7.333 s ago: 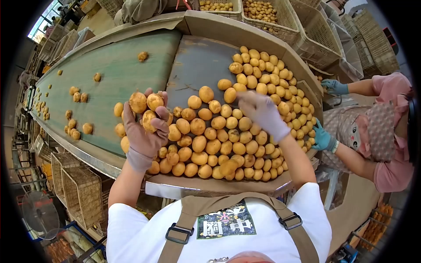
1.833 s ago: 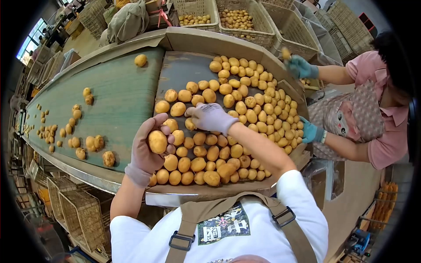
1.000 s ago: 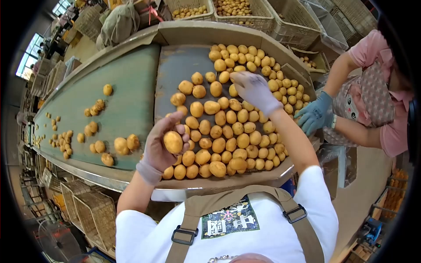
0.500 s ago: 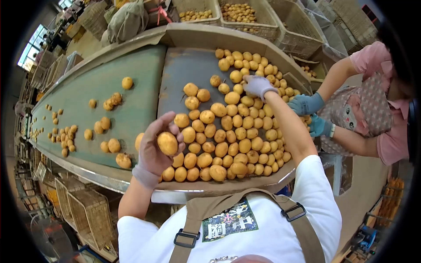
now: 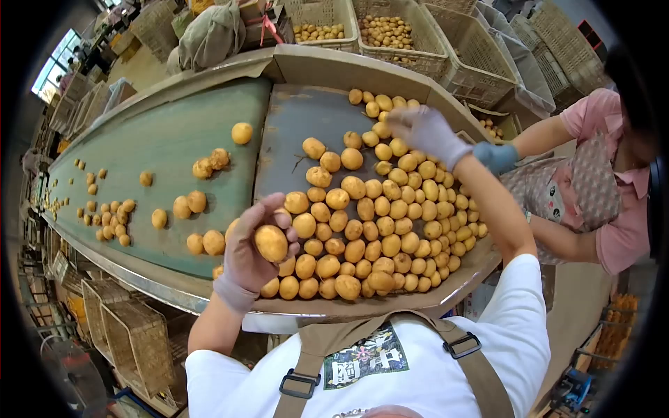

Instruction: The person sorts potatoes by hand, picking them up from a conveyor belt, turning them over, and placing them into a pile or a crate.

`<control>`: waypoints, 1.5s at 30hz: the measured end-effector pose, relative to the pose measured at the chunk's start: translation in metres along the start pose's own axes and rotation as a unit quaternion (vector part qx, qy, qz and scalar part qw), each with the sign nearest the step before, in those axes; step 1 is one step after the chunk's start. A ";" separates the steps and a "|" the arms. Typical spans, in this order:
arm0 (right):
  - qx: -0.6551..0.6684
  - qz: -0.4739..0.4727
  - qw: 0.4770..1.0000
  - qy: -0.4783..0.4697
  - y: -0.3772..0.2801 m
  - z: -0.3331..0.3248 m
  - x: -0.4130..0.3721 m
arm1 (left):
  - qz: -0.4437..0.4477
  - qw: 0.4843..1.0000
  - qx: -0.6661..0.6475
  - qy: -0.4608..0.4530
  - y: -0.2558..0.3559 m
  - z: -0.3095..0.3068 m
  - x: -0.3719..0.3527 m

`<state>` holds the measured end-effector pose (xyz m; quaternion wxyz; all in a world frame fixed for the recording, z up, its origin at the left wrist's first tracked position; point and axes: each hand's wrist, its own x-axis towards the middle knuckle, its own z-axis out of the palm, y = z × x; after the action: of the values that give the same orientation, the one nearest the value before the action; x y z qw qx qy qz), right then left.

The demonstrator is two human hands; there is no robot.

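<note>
My left hand (image 5: pixel 254 240), in a pale glove, is closed around a yellow potato (image 5: pixel 270 243) at the left front of the sorting surface. My right hand (image 5: pixel 428 134), gloved too, is over the far part of the potato pile (image 5: pixel 390 223); its fingers are smeared by motion, so I cannot tell whether they hold anything. The pile covers the grey surface (image 5: pixel 296 115) from my left hand across to the right rim. More potatoes, such as one single potato (image 5: pixel 242 133), lie scattered on the green conveyor belt (image 5: pixel 209 111).
A person in a pink shirt and apron (image 5: pixel 592 188) stands at the right end, a blue-gloved hand (image 5: pixel 495 157) near my right wrist. Behind the raised cardboard rim (image 5: pixel 348 65) are plastic crates (image 5: pixel 401 35), some holding potatoes. More crates (image 5: pixel 136 341) stand below the belt at left.
Potatoes on the green belt have shifted toward the grey surface. My right hand has lifted slightly over the pile's far side. The left hand keeps its potato. The view has shifted a little.
</note>
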<state>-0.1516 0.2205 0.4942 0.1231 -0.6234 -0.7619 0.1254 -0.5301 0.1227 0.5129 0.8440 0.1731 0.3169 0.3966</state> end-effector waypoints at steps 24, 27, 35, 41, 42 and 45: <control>-0.089 -0.149 0.960 0.219 0.000 -0.023 -0.030 | -0.001 0.999 -0.019 -0.026 0.013 -0.001 -0.002; 0.045 0.010 0.926 0.376 0.040 -0.050 -0.019 | 0.008 1.000 -0.023 -0.017 0.021 0.006 -0.006; -0.095 -0.287 0.945 0.125 -0.067 0.077 -0.088 | 0.035 0.999 -0.018 -0.011 0.027 0.003 -0.010; 0.101 -0.068 0.990 0.073 -0.068 0.052 -0.040 | -0.012 0.999 -0.002 -0.040 0.019 -0.005 -0.003; 0.090 -0.047 0.993 0.056 -0.075 0.050 -0.022 | -0.028 1.000 0.002 -0.012 0.022 -0.001 -0.003; -0.010 0.003 0.997 0.072 -0.082 0.090 0.021 | -0.039 0.999 0.006 0.035 0.018 0.006 -0.001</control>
<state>-0.2619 0.2222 0.4389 0.1715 -0.6346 -0.7500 0.0730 -0.5365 0.1328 0.5274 0.8461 0.1521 0.3552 0.3672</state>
